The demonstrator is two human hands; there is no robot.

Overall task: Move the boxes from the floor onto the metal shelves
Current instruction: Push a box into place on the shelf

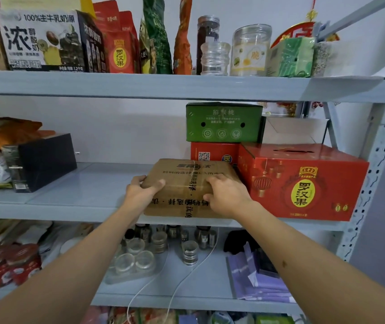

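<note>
Storeroom: grey metal shelves [140, 86] of packaged foods [44, 40], jars [250, 50].

Snack bags [156, 36] and clear jars [250, 50] are lined up above, while small glass jars [135, 258] are clustered below.

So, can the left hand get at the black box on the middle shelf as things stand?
Probably yes. The bare shelf between the left hand and the black box holds nothing in the way, but that hand now grips the brown box and must release it first.
</note>
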